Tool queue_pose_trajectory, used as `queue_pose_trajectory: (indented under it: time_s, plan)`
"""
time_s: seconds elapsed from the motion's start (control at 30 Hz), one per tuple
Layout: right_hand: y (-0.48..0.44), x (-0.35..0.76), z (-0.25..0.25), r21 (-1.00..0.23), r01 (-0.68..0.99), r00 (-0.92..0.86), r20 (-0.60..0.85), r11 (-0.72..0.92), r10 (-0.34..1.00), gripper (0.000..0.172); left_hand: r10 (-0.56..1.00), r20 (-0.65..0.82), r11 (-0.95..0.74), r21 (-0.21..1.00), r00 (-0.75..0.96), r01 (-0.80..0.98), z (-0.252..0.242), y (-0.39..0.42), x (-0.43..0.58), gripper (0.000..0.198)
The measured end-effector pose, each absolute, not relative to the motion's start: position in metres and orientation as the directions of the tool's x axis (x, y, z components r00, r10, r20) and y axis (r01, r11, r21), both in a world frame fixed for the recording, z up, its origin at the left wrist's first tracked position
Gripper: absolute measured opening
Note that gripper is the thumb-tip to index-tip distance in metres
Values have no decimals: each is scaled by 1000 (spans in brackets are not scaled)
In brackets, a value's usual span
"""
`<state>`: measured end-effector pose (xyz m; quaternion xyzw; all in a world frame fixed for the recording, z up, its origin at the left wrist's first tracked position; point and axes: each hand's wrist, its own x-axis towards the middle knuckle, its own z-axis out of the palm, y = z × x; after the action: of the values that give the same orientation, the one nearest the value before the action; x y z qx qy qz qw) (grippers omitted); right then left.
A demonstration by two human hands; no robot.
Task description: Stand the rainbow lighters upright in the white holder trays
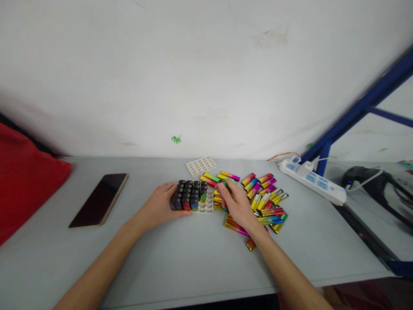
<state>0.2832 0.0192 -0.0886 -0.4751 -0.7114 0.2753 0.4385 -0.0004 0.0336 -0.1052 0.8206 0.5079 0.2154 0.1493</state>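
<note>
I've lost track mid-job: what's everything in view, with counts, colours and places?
Black-topped pieces: over a dozen, black tops with coloured sides, packed upright at table centre
Near tray: one, whitish, its exposed cells right of the upright pieces
Far tray: one, whitish, near the wall
Loose pieces: many, shiny multicoloured, heaped right of centre
Phone: one, dark screen, left
Red item: one, far left
Power strip: one, white with blue, right
Blue frame: one, right
Black object: one, far right
Table: one, grey, below
Wall: white, behind
Left hand: one, holding the upright pieces' left side
Right hand: one, beside the heap, apparently pinching a piece
</note>
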Motion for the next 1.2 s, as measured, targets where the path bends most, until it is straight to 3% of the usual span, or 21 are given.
queue_pose_trajectory:
  time_s: [0.13, 0.43, 0.53, 0.63, 0.73, 0.83, 1.0, 1.2]
  plan:
    - [15, 283, -80, -688, 539, -226, 437, 485, 871, 42, 899, 205, -437, 457, 386, 775, -103, 33, 0, 59]
    - [12, 283, -81, -636, 558, -458, 300, 533, 837, 38, 895, 243, -445, 471, 373, 762, -104, 32, 0, 54]
    - [11, 280, -83, -515, 641, -526, 246, 569, 814, 27, 901, 223, -434, 468, 372, 770, -104, 32, 1, 55]
    - [11, 275, -84, -352, 727, -547, 221, 589, 807, 27, 906, 191, -422, 457, 377, 783, -105, 32, 0, 56]
    - [10, 270, -86, -274, 731, -595, 194, 625, 780, 25, 908, 185, -419, 459, 377, 784, -105, 32, 0, 58]
    - [11, 272, -86, -294, 711, -606, 206, 639, 768, 20, 907, 187, -420, 464, 377, 780, -104, 32, 1, 59]
    - [16, 290, -82, -428, 657, -596, 209, 621, 775, 15, 903, 208, -430, 468, 377, 772, -104, 31, 1, 57]
    - [24, 314, -86, -423, 684, -590, 159, 594, 792, 20, 904, 212, -427, 464, 371, 776, -105, 31, 0, 59]
